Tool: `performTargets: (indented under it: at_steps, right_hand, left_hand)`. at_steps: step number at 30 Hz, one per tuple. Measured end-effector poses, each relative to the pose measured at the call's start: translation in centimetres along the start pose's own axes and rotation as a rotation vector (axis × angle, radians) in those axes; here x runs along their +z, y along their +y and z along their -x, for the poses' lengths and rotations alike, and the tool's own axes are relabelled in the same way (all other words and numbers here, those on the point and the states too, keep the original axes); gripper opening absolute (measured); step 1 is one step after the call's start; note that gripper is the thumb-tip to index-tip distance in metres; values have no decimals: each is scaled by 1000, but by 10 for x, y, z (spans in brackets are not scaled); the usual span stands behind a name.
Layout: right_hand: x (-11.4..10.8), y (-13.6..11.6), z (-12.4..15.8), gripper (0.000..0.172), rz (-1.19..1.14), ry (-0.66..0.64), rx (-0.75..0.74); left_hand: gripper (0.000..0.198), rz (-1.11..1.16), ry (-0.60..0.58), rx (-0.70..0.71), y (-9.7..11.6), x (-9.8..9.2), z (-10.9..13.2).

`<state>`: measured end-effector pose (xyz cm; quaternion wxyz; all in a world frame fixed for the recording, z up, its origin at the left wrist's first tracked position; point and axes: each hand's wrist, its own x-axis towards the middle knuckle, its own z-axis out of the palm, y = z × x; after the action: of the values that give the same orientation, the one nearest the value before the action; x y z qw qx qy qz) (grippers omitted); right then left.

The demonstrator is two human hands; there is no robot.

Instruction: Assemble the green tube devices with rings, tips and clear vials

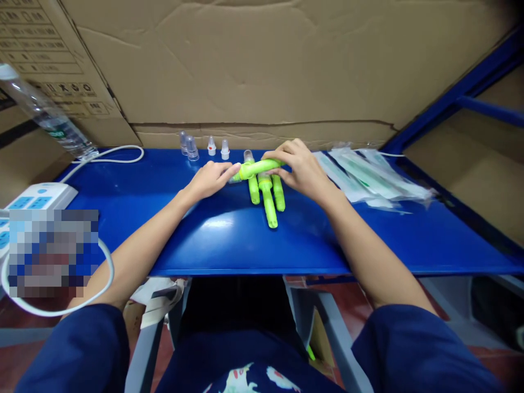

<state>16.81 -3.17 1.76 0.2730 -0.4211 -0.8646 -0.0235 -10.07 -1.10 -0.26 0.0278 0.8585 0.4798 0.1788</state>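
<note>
A lime-green pen-shaped tube (262, 167) with a clear tip at its left end lies crosswise between my two hands. My left hand (210, 179) has its thumb and fingers closed at the clear-tipped end. Wrapped round the other end are the fingers of my right hand (301, 168). Beneath it, several similar green tubes rest on the blue table, one of them (269, 206) pointing toward me. A clear cap (248, 156) tops the tube at the left of this group. Part of the held tube is hidden by my right fingers.
Small clear caps (191, 148) and two white-based caps (225, 149) stand along the back of the blue table (196, 245). Sealed plastic packets (368, 174) lie at right. A power strip (45, 197), white cable (110, 262) and water bottle (53, 117) are at left.
</note>
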Motion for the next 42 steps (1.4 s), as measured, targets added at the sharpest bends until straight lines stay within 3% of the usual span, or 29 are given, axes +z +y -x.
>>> performTargets:
  at_steps: [2,6,10,13,18,21,25,29,33,38,42]
  right_hand:
    - [4,4,1,47,-23,68,53]
    - [11,17,1,58,-284,88,245]
    - [20,22,-2,67,-580,135,275]
    - [24,23,-4,63,-679,143,352]
    - [18,43,-7,64,-571,433,276]
    - [17,61,-7,67,-497,499,254]
    - [25,73,-8,72,-475,528,280]
    - [28,64,-8,75,-485,527,295]
    - [23,46,-7,79,-493,484,312]
    - [18,30,-7,85,-483,428,356]
    - [19,25,-8,80,-461,436,358]
  left_hand:
    - [63,66,40,7,-3,0,0]
    - [62,57,124,-34,-7,2,2]
    - [62,79,139,-83,-6,4,2]
    - [63,96,129,-89,-4,5,2]
    - [57,274,111,-124,-17,12,-2]
    - [48,408,88,-162,-35,18,-5]
    - [38,284,179,-185,-57,14,-11]
    - [34,149,253,-190,-70,6,-25]
    - [49,177,287,-224,-77,14,-47]
    - [40,204,400,-288,-81,28,-72]
    - [43,256,432,-288,-81,28,-83]
